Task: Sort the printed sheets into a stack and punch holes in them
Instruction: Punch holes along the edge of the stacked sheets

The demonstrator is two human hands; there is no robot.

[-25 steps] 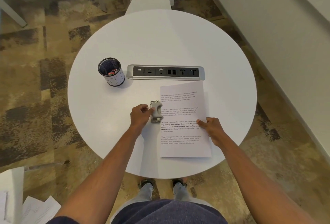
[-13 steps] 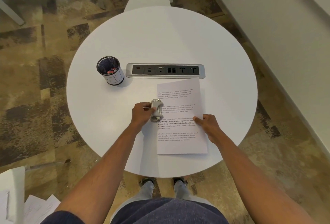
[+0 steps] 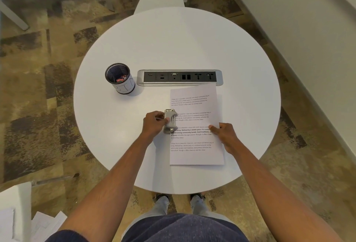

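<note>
The printed sheets (image 3: 196, 126) are lying near the table's (image 3: 173, 45) front edge, the right hand (image 3: 223, 133) pressing them flat with spread fingers so they cannot slip, while the left hand (image 3: 154, 124) is gripping the hole punch (image 3: 170, 121) seated over their left edge.

Mesh cup (image 3: 121, 79) (beside socket strip (image 3: 180, 77)).

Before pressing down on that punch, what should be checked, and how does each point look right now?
1. Sheets flat on table: ok.
2. Punch sits on the sheets' left edge: ok.
3. Left hand grips the punch: ok.
4. Right hand pins the sheets: ok.
5. Sheet edges squared: mostly ok; a lower sheet shows slightly along the right side.
6. Edge fully seated in the slot: cannot tell.
</note>
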